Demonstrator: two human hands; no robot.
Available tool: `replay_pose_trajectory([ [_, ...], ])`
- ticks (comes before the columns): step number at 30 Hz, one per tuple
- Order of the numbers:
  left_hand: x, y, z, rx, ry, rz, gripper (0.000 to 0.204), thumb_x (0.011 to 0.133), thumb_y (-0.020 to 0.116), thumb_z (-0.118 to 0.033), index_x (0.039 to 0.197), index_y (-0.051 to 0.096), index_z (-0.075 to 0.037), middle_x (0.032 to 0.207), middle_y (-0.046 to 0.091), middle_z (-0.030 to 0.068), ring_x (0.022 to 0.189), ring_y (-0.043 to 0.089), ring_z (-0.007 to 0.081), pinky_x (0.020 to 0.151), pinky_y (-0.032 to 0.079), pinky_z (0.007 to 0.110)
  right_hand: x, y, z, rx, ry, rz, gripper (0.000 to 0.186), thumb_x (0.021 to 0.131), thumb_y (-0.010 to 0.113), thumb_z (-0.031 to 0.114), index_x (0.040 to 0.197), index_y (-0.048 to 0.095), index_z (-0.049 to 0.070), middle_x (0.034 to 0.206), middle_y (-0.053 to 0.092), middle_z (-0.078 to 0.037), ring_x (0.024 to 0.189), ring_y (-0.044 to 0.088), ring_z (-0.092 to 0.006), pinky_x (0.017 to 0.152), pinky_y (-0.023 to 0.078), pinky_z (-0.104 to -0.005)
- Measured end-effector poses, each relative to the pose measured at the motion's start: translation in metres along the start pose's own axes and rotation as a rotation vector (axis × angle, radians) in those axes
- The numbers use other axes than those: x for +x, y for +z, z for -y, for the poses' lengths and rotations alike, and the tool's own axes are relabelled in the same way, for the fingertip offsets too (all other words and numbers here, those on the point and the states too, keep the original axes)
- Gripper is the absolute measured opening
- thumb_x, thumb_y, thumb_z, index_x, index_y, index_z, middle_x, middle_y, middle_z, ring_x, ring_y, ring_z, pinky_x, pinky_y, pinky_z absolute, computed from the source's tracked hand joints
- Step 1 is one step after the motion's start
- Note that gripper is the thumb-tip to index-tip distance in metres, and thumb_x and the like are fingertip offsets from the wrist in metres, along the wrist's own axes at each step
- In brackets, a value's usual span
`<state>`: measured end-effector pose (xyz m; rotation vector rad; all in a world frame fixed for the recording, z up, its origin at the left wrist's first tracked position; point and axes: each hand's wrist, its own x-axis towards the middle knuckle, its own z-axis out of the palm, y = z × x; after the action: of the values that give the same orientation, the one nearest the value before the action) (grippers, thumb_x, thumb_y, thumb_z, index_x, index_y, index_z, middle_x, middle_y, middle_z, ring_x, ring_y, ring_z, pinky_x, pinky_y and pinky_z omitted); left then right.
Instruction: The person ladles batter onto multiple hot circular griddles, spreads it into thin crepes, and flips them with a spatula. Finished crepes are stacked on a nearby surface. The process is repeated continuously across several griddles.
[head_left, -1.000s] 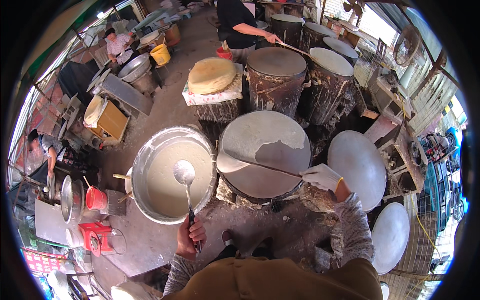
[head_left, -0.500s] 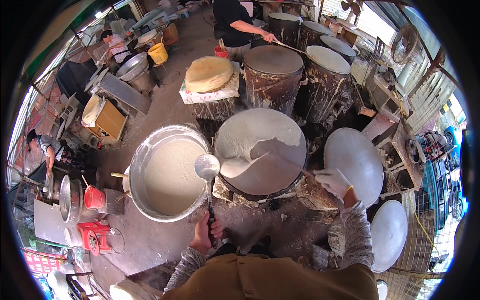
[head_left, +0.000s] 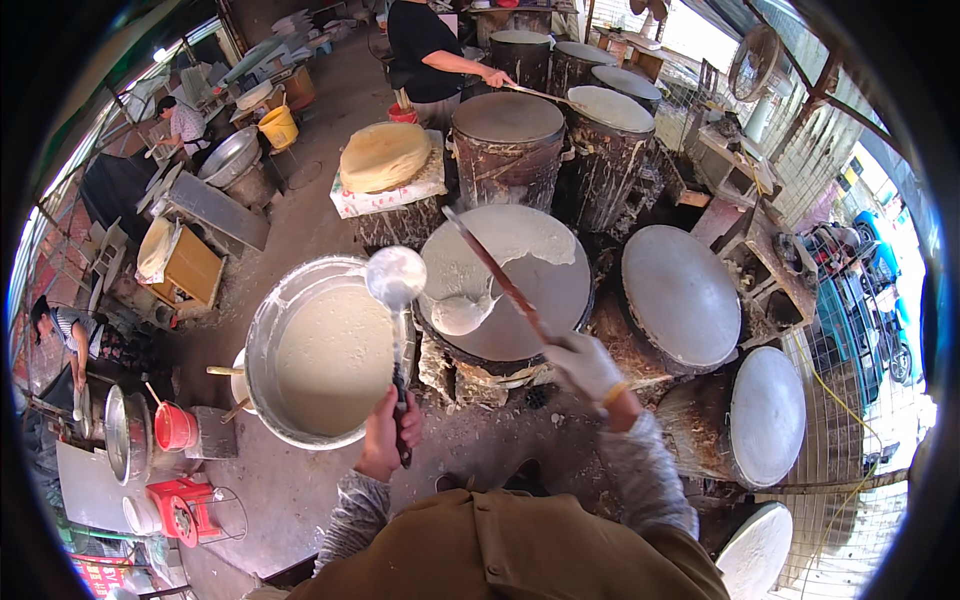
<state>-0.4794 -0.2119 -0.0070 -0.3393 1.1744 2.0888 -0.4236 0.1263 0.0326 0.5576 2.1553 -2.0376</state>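
My bare left hand grips the dark handle of a metal ladle, whose bowl is raised above the right rim of a large metal basin of pale batter. My gloved right hand holds a long reddish-brown stick, angled up over the round griddle before me. Pale batter covers the upper and left part of that griddle in an uneven layer, leaving the lower right dark.
A stack of round flatbreads sits behind. More drum griddles stand behind and rightward. A person in black holds a stick over one. Two co-workers are at the left. A red bucket stands lower left.
My right hand has moved left, lifting the stick from lying across the batter to a steeper angle. My left hand has raised the ladle out from over the basin's middle toward the griddle.
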Motion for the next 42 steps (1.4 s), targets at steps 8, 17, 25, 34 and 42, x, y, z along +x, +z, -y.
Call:
replay_pose_trajectory([
  [8,-0.025,-0.061,-0.042,-0.056,0.029,0.171,0.039,0.101,0.044,-0.048,0.089,0.050,-0.012,0.059,0.036,-0.0035,0.043,0.033,0.0090,0.040,0.030,0.026,0.049,0.161,-0.160,0.104,-0.020,-0.198,0.012,0.097,0.052,0.018,0.091,0.049,0.008,0.059,0.047,0.002,0.043,0.046,-0.0114,0.035,0.035,-0.0285],
  [17,-0.052,-0.136,-0.026,-0.152,-0.017,0.084,0.039,0.101,0.043,-0.048,0.089,0.051,-0.012,0.060,0.037,-0.0036,0.043,0.033,0.0085,0.040,0.029,0.025,0.003,0.202,-0.135,-0.307,0.073,-0.345,0.027,0.098,0.047,0.027,0.095,0.050,0.000,0.084,0.062,-0.030,0.085,0.060,-0.0520,0.073,0.048,-0.0543],
  [25,-0.043,-0.121,-0.033,-0.150,-0.044,0.122,0.040,0.101,0.043,-0.050,0.089,0.049,-0.012,0.059,0.034,-0.0058,0.042,0.031,0.0064,0.038,0.028,0.024,0.017,0.158,-0.184,-0.261,0.096,-0.452,0.021,0.096,0.051,0.029,0.097,0.057,0.009,0.060,0.053,-0.003,0.046,0.053,-0.0189,0.040,0.041,-0.0367],
  [34,-0.035,-0.119,-0.016,-0.162,-0.097,0.131,0.039,0.101,0.044,-0.049,0.088,0.050,-0.013,0.059,0.034,-0.0057,0.044,0.031,0.0072,0.040,0.029,0.025,0.003,0.164,-0.215,-0.527,-0.306,-0.272,0.024,0.097,0.049,0.030,0.092,0.058,0.008,0.070,0.057,-0.011,0.061,0.054,-0.0292,0.057,0.041,-0.0428],
  [42,-0.028,-0.090,-0.012,-0.176,-0.070,0.096,0.039,0.101,0.043,-0.048,0.088,0.049,-0.012,0.059,0.033,-0.0058,0.043,0.031,0.0068,0.040,0.028,0.024,-0.017,0.034,-0.121,0.249,0.263,-0.331,0.029,0.098,0.045,0.032,0.083,0.052,0.008,0.052,0.044,-0.001,0.035,0.042,-0.0150,0.032,0.033,-0.0328],
])
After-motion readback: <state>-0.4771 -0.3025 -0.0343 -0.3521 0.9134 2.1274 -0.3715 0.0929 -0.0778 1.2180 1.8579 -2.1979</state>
